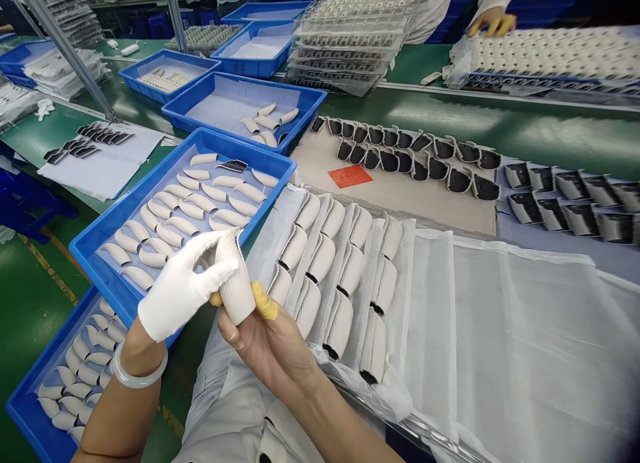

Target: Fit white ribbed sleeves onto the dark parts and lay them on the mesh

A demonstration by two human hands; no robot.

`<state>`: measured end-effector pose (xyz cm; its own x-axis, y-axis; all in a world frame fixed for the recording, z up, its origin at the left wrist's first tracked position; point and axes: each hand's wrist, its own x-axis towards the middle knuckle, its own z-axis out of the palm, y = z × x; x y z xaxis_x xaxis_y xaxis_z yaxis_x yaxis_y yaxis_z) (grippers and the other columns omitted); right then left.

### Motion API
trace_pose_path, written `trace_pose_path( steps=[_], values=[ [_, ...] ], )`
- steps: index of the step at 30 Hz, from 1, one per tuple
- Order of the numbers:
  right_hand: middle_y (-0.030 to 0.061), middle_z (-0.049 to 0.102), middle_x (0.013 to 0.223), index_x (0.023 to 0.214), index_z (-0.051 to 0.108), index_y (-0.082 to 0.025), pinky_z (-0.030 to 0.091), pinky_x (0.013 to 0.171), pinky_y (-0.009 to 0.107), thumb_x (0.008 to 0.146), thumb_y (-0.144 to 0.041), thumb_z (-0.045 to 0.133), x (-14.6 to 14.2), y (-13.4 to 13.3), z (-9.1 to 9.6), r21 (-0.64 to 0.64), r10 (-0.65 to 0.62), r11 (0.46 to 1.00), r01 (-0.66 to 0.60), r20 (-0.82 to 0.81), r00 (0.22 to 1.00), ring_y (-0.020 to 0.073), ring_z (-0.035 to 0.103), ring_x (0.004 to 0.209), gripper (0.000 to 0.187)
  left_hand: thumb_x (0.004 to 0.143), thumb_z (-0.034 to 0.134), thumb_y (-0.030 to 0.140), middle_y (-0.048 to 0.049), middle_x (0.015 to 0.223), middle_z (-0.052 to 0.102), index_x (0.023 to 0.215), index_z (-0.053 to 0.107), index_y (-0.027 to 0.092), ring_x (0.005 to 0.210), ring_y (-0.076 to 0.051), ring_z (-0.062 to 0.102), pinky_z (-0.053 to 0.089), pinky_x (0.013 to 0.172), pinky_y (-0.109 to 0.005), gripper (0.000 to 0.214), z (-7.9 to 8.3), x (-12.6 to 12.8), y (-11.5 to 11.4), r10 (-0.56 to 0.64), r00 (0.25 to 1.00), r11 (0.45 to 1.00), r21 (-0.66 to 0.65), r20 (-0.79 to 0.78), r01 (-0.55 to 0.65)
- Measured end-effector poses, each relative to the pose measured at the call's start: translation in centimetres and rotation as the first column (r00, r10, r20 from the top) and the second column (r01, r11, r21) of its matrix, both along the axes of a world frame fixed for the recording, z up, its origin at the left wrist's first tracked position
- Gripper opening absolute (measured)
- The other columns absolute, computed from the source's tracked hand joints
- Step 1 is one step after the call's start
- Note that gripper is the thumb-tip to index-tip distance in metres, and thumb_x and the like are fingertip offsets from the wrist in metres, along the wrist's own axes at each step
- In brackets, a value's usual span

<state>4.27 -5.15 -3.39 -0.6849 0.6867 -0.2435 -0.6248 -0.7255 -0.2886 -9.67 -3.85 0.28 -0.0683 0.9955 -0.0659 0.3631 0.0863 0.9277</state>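
Between my hands is a curved, cream-coloured ribbed piece [234, 280], its kind not clear. My left hand [183, 280], in a white glove, pinches its upper part between thumb and fingers. Lower down, my right hand [267, 340], bare with yellow finger covers, grips the same piece near its bottom end. Beyond my left hand a blue tray [95, 233] holds many similar curved pieces. Right of my hands, rows of such pieces with dark insides, like this one [339, 323], lie between folds of translucent white sheeting [490, 330].
Dark-lined pieces [457, 180] stand in rows on a beige board with a red card [350, 176]. Another blue tray [30, 383] sits low at left. A metal post [75, 56] rises at left. Across the bench, a co-worker's hand [493, 22] touches a stack of filled trays [555, 56].
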Motion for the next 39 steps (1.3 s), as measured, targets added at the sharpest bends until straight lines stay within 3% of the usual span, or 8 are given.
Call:
trace_pose_path(
  steps=[5, 8, 11, 18, 28, 34, 39],
  values=[
    [0.0068, 0.066, 0.086, 0.093, 0.060, -0.016, 0.033, 0.047, 0.022, 0.083, -0.045, 0.064, 0.2, -0.3, 0.4, 0.070, -0.021, 0.997, 0.015, 0.077, 0.997, 0.0098, 0.053, 0.053, 0.031, 0.081, 0.062, 0.036, -0.0080, 0.111, 0.068, 0.103, 0.067, 0.016, 0.108, -0.024, 0.060, 0.049, 0.090, -0.031, 0.030, -0.4, 0.0, 0.3, 0.098, 0.984, 0.993, 0.054, 0.149, -0.107],
    [0.0028, 0.062, 0.077, 0.096, 0.058, -0.017, 0.036, 0.047, 0.021, 0.080, -0.048, 0.065, 0.3, -0.4, 0.3, 0.116, -0.038, 0.993, 0.022, 0.142, 0.989, 0.0102, 0.055, 0.054, 0.035, 0.080, 0.064, 0.032, -0.0066, 0.105, 0.071, 0.098, 0.070, 0.016, 0.100, -0.021, 0.063, 0.050, 0.086, -0.028, 0.025, -1.0, -0.2, 0.4, 0.109, 0.968, 0.987, 0.089, 0.226, -0.132],
    [-0.0011, 0.056, 0.070, 0.101, 0.057, -0.018, 0.039, 0.048, 0.020, 0.076, -0.049, 0.069, 0.4, -0.4, 0.4, 0.143, -0.049, 0.990, 0.019, 0.211, 0.976, 0.0103, 0.056, 0.054, 0.042, 0.079, 0.066, 0.031, -0.0052, 0.100, 0.072, 0.097, 0.071, 0.017, 0.093, -0.019, 0.065, 0.051, 0.081, -0.026, 0.023, -1.6, -0.3, 0.5, 0.116, 0.945, 0.986, 0.076, 0.306, -0.146],
    [-0.0001, 0.058, 0.080, 0.109, 0.054, -0.020, 0.041, 0.049, 0.021, 0.073, -0.051, 0.071, 0.4, -0.3, 0.6, 0.179, -0.092, 0.983, 0.035, 0.324, 0.941, 0.0090, 0.057, 0.054, 0.050, 0.079, 0.067, 0.030, -0.0042, 0.098, 0.071, 0.097, 0.072, 0.019, 0.089, -0.018, 0.063, 0.052, 0.074, -0.025, 0.021, -1.8, -0.3, 0.6, 0.115, 0.919, 0.988, 0.049, 0.376, -0.144],
    [0.0006, 0.058, 0.083, 0.108, 0.055, -0.020, 0.041, 0.050, 0.022, 0.074, -0.050, 0.069, 0.7, 0.0, 0.1, 0.285, -0.153, 0.958, 0.027, 0.430, 0.890, 0.0091, 0.056, 0.056, 0.047, 0.077, 0.067, 0.029, -0.0052, 0.093, 0.071, 0.093, 0.070, 0.017, 0.082, -0.017, 0.065, 0.053, 0.067, -0.023, 0.020, -1.4, -0.4, 0.6, 0.152, 0.945, 0.985, 0.038, 0.288, -0.170],
    [-0.0016, 0.058, 0.076, 0.100, 0.057, -0.020, 0.040, 0.051, 0.024, 0.076, -0.045, 0.067, 1.2, 0.3, -0.4, 0.357, -0.184, 0.934, -0.020, 0.526, 0.830, 0.0092, 0.053, 0.054, 0.036, 0.075, 0.069, 0.027, -0.0029, 0.100, 0.070, 0.096, 0.069, 0.021, 0.094, -0.017, 0.063, 0.052, 0.080, -0.024, 0.022, -0.5, 0.0, 0.7, 0.135, 0.982, 0.978, 0.141, 0.132, -0.153],
    [-0.0030, 0.061, 0.066, 0.094, 0.056, -0.019, 0.043, 0.051, 0.024, 0.075, -0.048, 0.069, 2.1, 0.4, -0.4, 0.393, -0.161, 0.912, -0.118, 0.608, 0.777, 0.0101, 0.054, 0.051, 0.037, 0.072, 0.070, 0.028, -0.0002, 0.079, 0.067, 0.078, 0.068, 0.018, 0.076, -0.013, 0.061, 0.049, 0.069, -0.021, 0.012, -0.2, 1.1, 1.3, 0.226, 0.973, 0.961, 0.171, -0.038, -0.216]
  ],
)
